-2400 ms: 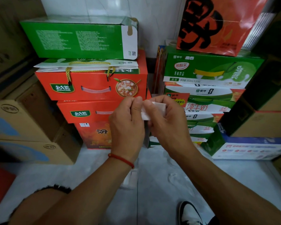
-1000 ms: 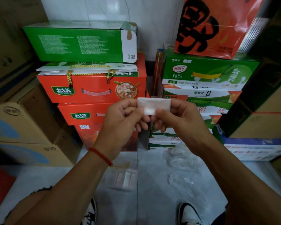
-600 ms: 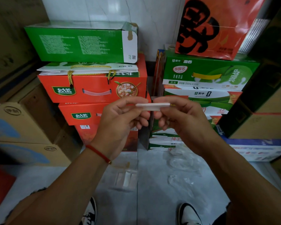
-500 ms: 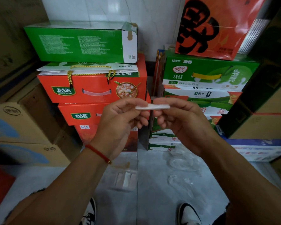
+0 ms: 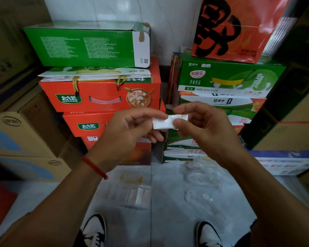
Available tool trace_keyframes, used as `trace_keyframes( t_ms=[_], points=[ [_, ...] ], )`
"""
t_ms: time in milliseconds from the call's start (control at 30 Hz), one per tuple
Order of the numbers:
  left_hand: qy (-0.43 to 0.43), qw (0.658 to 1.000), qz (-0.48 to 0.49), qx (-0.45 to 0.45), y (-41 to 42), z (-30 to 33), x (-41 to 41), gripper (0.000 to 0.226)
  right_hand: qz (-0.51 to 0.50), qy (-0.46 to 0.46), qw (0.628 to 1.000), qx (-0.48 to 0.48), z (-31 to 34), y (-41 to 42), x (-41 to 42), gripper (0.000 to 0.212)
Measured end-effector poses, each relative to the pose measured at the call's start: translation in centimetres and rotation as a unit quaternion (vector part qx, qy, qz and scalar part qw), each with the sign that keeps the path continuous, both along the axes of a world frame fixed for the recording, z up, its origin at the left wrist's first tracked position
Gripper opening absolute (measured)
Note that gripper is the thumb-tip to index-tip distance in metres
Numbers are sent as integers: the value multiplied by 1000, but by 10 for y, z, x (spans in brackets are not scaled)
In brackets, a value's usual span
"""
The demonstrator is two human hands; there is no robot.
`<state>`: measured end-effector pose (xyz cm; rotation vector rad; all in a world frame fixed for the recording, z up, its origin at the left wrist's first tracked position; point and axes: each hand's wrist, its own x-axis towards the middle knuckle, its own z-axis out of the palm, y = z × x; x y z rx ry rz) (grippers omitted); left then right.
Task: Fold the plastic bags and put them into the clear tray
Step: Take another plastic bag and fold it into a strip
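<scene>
Both hands are holding one folded bag (image 5: 169,121) up at chest height in front of the stacked boxes (image 5: 103,97): the left hand (image 5: 127,134) is pinching its left end, and the right hand (image 5: 202,125) is pinching its right half between thumb and fingers. The bag is looking like a small flat white packet, so its folding is probably finishing and placing it is what is remaining. Below, on the pale floor between the shoes (image 5: 95,230), the clear tray (image 5: 132,191) is sitting with a few folded packets already standing in it, and room is showing at its left side. To its right, loose bags (image 5: 200,179) are lying crumpled on the floor, not yet folded, so much of the job seems to be waiting. The space between hands and tray is looking open; boxes are crowding only the back and sides.
</scene>
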<state>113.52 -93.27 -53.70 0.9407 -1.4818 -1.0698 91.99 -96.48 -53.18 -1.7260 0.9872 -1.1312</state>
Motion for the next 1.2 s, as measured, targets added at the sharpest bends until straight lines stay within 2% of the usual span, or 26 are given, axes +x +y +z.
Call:
trace_keyframes(
  t_ms=[100, 233, 300, 500, 767, 867, 1033, 1200],
  points=[
    [21, 998, -15, 57, 2, 2, 0, 27, 3, 33, 999, -18, -2, -1, -3, 20],
    [-61, 997, 15, 44, 2, -3, -6, 20, 23, 63, 997, -26, -1, 1, -3, 21],
    [-68, 996, 25, 45, 0, -7, -5, 12, 24, 62, 998, -3, -1, 0, -1, 18],
    [-90, 991, 77, 67, -2, -9, -8, 10, 9, -3, 994, 113, -4, -1, 4, 6],
    [-132, 975, 165, 65, -5, -15, -9, 10, -10, 23, 991, 135, -5, -7, 20, 3],
    [-118, 978, 153, 78, -2, -14, -8, 10, 12, 29, 989, 147, -6, -5, 25, 19],
    [-60, 983, 142, 100, 3, -12, -8, 9, 1, 47, 994, 100, -10, -6, 28, 13],
    [-59, 981, 151, 102, 2, -12, -11, 10, 25, 4, 990, 142, -8, -7, 25, 13]
  ],
)
